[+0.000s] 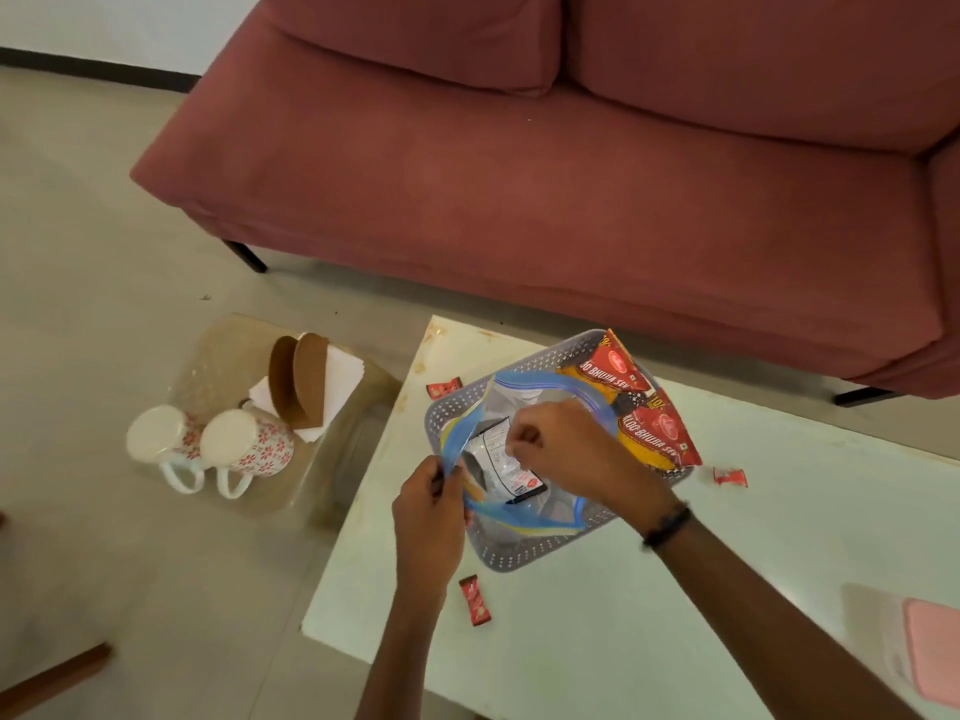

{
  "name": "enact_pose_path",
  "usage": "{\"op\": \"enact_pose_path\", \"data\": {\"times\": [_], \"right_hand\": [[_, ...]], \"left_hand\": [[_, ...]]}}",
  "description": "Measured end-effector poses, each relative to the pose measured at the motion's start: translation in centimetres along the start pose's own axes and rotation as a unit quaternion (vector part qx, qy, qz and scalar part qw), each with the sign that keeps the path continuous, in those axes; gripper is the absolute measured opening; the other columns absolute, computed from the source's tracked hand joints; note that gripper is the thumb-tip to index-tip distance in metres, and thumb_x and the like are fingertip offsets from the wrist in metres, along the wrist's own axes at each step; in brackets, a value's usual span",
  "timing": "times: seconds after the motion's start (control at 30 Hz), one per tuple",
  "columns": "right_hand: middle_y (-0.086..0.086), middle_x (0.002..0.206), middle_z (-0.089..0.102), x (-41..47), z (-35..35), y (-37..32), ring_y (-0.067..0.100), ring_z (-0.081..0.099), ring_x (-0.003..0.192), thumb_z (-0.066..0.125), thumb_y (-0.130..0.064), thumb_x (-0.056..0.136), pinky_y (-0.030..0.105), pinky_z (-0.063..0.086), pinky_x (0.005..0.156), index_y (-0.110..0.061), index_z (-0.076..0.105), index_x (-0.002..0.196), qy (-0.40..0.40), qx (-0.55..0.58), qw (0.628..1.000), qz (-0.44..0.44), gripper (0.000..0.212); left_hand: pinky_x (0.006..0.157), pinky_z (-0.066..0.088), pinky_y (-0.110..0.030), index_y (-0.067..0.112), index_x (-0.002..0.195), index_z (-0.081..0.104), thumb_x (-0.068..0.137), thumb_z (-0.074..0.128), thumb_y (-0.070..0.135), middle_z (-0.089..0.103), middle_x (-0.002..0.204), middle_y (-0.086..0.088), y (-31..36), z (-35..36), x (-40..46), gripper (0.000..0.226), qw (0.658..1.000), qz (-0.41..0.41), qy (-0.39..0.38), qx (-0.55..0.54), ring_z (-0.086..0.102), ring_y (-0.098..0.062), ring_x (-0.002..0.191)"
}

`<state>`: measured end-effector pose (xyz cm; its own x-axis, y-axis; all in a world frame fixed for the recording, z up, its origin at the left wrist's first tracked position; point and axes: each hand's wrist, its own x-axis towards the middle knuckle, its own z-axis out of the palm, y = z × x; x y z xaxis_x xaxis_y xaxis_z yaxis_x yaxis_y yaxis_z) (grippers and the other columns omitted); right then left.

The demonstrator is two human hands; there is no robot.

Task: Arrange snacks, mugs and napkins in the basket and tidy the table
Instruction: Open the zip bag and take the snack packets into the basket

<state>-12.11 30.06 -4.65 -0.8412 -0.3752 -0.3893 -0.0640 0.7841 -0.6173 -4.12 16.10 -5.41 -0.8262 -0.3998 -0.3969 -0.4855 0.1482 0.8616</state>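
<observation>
Both my hands work over the basket (519,556) on the white table (675,589): left hand (428,511) pinches the bag (524,519) rim, right hand (566,449) curls round a snack packet (501,462) inside it (grip partly hidden). Two red packets (654,428) lean in the basket; mugs (208,446) and napkins (340,379) sit apart.

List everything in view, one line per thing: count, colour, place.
basket: one, grey, on the table
zip bag: one, clear with blue rim, in the basket
snack packets: two, red and yellow, at the basket's far side
small sweets: three, red, loose on the table
table: one, white
mugs: two, white with red flowers, on a low glass side table
napkins: stack, white, behind the mugs
sofa: one, red
left hand: pinches the bag rim
right hand: inside the bag
</observation>
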Motion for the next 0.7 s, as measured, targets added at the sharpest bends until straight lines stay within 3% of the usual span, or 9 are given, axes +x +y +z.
{"op": "enact_pose_path", "data": {"times": [0.07, 0.2, 0.23, 0.3, 0.37, 0.43, 0.47, 0.6, 0.7], "right_hand": [[0.019, 0.110, 0.065, 3.2, 3.1, 0.5, 0.033, 0.060, 0.103, 0.048, -0.010, 0.091, 0.039, 0.048, 0.086, -0.001, 0.063, 0.103, -0.116, -0.133, 0.984, 0.035, 0.021], [0.025, 0.134, 0.042, 7.4, 7.5, 1.2, 0.034, 0.041, 0.125, 0.032, -0.007, 0.097, 0.043, 0.037, 0.100, 0.004, 0.042, 0.128, -0.133, -0.304, 0.943, 0.021, 0.034], [0.026, 0.127, 0.043, 7.6, 7.9, 0.9, 0.029, 0.043, 0.122, 0.030, -0.008, 0.099, 0.038, 0.036, 0.097, 0.008, 0.042, 0.123, -0.142, -0.326, 0.934, 0.025, 0.032], [0.027, 0.110, 0.046, 8.1, 8.5, 0.5, 0.022, 0.047, 0.109, 0.033, -0.009, 0.099, 0.016, 0.029, 0.071, 0.012, 0.047, 0.107, -0.169, -0.370, 0.913, 0.033, 0.026], [0.027, 0.133, 0.042, 8.5, 8.7, 0.3, 0.029, 0.040, 0.127, 0.041, -0.014, 0.099, 0.007, 0.026, 0.077, 0.010, 0.041, 0.127, -0.196, -0.369, 0.907, 0.038, 0.036], [0.018, 0.142, 0.041, 8.5, 9.4, 0.3, 0.032, 0.036, 0.132, 0.049, -0.027, 0.096, 0.027, 0.033, 0.104, -0.002, 0.042, 0.133, -0.204, -0.400, 0.893, 0.030, 0.046], [0.015, 0.138, 0.047, 8.5, 9.8, 0.5, 0.030, 0.042, 0.129, 0.056, -0.032, 0.092, 0.034, 0.035, 0.105, -0.006, 0.049, 0.128, -0.214, -0.414, 0.884, 0.034, 0.045], [0.008, 0.096, 0.063, 7.4, 9.5, 0.9, 0.026, 0.061, 0.106, 0.066, -0.016, 0.082, 0.031, 0.049, 0.081, -0.007, 0.062, 0.088, -0.204, -0.354, 0.913, 0.010, 0.011], [0.008, 0.108, 0.063, 5.3, 8.2, 0.9, 0.028, 0.059, 0.102, 0.064, -0.013, 0.079, 0.034, 0.046, 0.076, -0.011, 0.059, 0.100, -0.115, -0.320, 0.940, -0.040, 0.022]], "left_hand": [[0.043, 0.038, -0.012, 0.010, 0.062, 0.047, 0.092, 0.051, 0.009, 0.054, 0.053, -0.004, -0.1, -0.2, -0.2, 0.031, 1.000, 0.003, -0.004, -0.001, 0.044, -0.003, 0.039], [0.045, 0.037, -0.015, 0.007, 0.062, 0.047, 0.091, 0.050, 0.006, 0.051, 0.052, -0.005, -1.0, -0.8, -0.2, 0.029, 1.000, 0.018, -0.016, -0.005, 0.043, -0.004, 0.040], [0.046, 0.037, -0.016, 0.004, 0.064, 0.048, 0.091, 0.050, 0.006, 0.050, 0.053, -0.006, -1.3, -1.0, -0.2, 0.027, 1.000, 0.022, -0.020, -0.005, 0.042, -0.005, 0.041], [0.046, 0.038, -0.017, -0.003, 0.070, 0.050, 0.091, 0.051, 0.006, 0.050, 0.054, -0.008, -1.9, -1.3, -0.2, 0.024, 0.999, 0.029, -0.026, 0.001, 0.042, -0.006, 0.043], [0.047, 0.039, -0.017, -0.006, 0.072, 0.051, 0.092, 0.051, 0.008, 0.051, 0.055, -0.009, -2.5, -1.7, -0.1, 0.024, 0.999, 0.034, -0.027, 0.002, 0.044, -0.008, 0.044], [0.048, 0.039, -0.020, -0.006, 0.072, 0.050, 0.092, 0.052, 0.011, 0.052, 0.057, -0.014, -2.8, -2.1, 0.1, 0.027, 0.999, 0.034, -0.024, -0.003, 0.045, -0.012, 0.047], [0.049, 0.040, -0.023, -0.006, 0.071, 0.049, 0.092, 0.052, 0.013, 0.052, 0.057, -0.018, -2.9, -2.3, 0.2, 0.029, 0.999, 0.032, -0.021, -0.005, 0.045, -0.014, 0.049], [0.054, 0.040, -0.033, -0.007, 0.071, 0.048, 0.092, 0.052, 0.013, 0.051, 0.063, -0.029, -3.3, -2.9, 0.4, 0.030, 1.000, 0.020, -0.014, -0.002, 0.044, -0.021, 0.054], [0.054, 0.043, -0.033, -0.006, 0.072, 0.051, 0.092, 0.052, 0.013, 0.051, 0.057, -0.016, -3.3, -2.9, 0.3, 0.028, 1.000, 0.007, -0.016, -0.006, 0.046, -0.014, 0.049]]}}
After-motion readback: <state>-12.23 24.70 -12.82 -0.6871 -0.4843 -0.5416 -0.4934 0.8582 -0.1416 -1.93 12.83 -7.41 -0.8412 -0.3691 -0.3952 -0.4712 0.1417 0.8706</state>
